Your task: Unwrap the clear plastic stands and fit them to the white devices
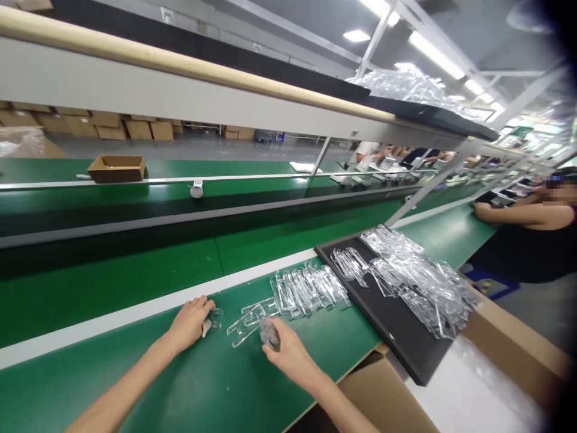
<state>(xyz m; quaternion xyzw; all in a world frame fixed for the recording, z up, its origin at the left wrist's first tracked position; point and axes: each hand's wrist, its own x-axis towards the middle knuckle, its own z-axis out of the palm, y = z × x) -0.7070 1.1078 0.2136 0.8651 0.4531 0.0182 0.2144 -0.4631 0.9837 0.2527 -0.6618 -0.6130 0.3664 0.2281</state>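
Note:
On the green bench, my left hand (192, 322) is closed on a clear plastic piece (217, 318), whose rounded end sticks out past the fingers. My right hand (288, 352) is wrapped round a clear, glassy clump (269, 334); how many pieces are in it I cannot tell. Just beyond the right hand, a few loose clear plastic frames (250, 319) lie flat and overlapping. A neat row of similar long clear frames (311, 288) leans to the right of them, reaching the edge of the black tray.
A black tray (387, 328) heaped with clear frames (406, 270) stands at the right, above open cardboard boxes (383, 391). A green conveyor (180, 264) runs beyond the bench. An overhead shelf rail (202, 99) crosses above. Another person (536, 228) works at far right.

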